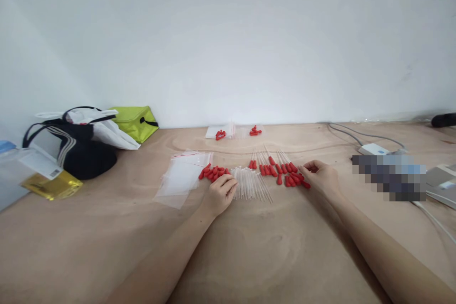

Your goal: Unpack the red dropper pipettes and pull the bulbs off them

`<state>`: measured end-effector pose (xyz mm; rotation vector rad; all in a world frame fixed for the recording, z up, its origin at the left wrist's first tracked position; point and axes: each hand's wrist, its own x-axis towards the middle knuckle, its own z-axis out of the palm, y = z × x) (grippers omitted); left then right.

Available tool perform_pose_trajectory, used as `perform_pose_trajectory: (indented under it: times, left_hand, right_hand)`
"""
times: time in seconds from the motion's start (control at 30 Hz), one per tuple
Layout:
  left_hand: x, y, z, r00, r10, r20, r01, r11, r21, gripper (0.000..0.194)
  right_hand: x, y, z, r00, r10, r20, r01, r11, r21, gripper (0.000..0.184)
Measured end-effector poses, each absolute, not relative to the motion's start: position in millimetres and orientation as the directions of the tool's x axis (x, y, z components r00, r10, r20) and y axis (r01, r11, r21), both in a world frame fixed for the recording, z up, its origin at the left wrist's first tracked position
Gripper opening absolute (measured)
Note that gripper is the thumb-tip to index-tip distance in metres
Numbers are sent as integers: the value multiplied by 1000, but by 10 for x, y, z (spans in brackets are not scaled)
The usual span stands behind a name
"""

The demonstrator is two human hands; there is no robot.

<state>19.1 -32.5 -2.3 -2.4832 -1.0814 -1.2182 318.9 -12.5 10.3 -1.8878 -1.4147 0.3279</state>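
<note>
My left hand [221, 194] rests with curled fingers at the left end of a row of thin clear dropper tubes [249, 184]; whatever its fingertips pinch is hidden. Just behind it lies a pile of red rubber bulbs [214, 172]. On the right, my right hand [322, 178] has its thumb and fingers drawn together beside several droppers with red bulbs [272, 169]. Close to its fingertips, more red bulbs [294, 180] are bunched in front of those droppers. I cannot make out what the right fingertips hold.
Clear zip bags [185, 178] lie left of the red pile. Farther back, two small groups of red bulbs [220, 135] sit on bags. A black cap [87, 154], lime-green bag [135, 121] and yellow-liquid bottle [53, 185] stand left. A white power strip [373, 149] with cables lies right.
</note>
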Motion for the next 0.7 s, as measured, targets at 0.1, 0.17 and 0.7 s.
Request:
perform_pose_trajectory:
  times: [0.1,0.17,0.7]
  left_hand:
    - [200,-328,-31,396,540,743,661,-729,178,11]
    - [203,-329,-40,395,547,738,654,-732,193,10]
    - [185,-390,42,448,635,629,643,-718,267,33]
  right_hand:
    - [3246,-86,55,341,929,142,740,-172,-650,25]
    - [3270,-61,32,331,938,102,778,-210,-592,26]
    - [3281,35,146,349,936,44,857,-300,-420,37]
